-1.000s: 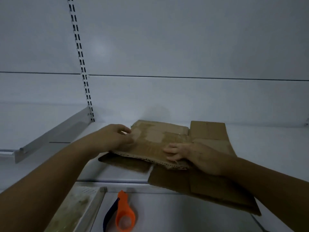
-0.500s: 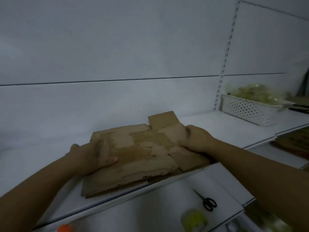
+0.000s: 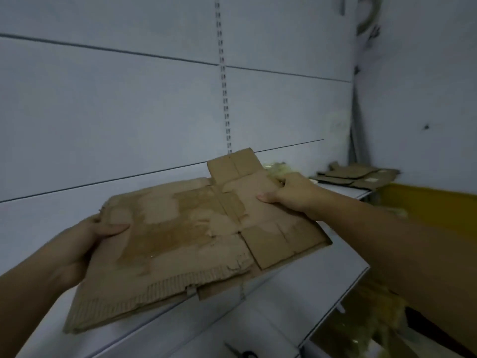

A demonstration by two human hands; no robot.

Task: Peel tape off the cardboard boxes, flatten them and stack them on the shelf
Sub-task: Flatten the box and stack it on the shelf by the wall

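A flattened brown cardboard box (image 3: 180,244), torn and patchy where its top layer has peeled, is held up in the air above the white shelf (image 3: 296,288). My left hand (image 3: 87,241) grips its left edge, thumb on top. My right hand (image 3: 291,195) grips its far right part, thumb on top. The cardboard tilts, its near left corner lowest. A stack of other flattened cardboard boxes (image 3: 358,175) lies further right on the same shelf.
The white slotted back wall (image 3: 129,112) stands close behind the shelf. Black scissors (image 3: 245,353) lie on the lower shelf at the bottom edge. A yellow panel (image 3: 426,210) and blurred goods show at the right, below my right arm.
The flattened box has been lifted off the shelf and carried to the right. My view has swung right, bringing the stack of flat cardboard into sight. Both hands keep their hold.
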